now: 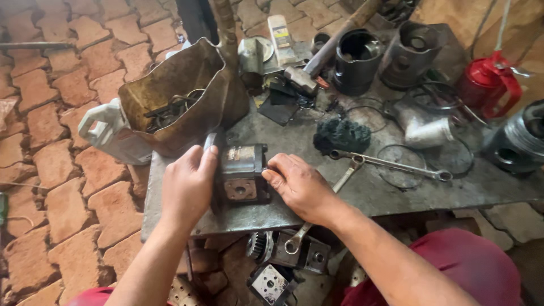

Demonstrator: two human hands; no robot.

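A dark, boxy metal pump housing (242,175) stands on the grey metal bench top (391,192) near its front edge. My left hand (187,187) clasps the housing's left side, fingers curled over the top edge. My right hand (300,184) presses against its right side, thumb on the casing. A combination wrench (345,178) lies partly under my right hand.
A rusty sheet-metal tub (181,96) with rings and scrap stands at the back left, a white jug (107,133) beside it. Pistons (411,54), a black cylinder (357,59), a red oil can (487,82), a second wrench (396,165) and a hammer (317,62) crowd the bench. Pump parts (283,252) lie below.
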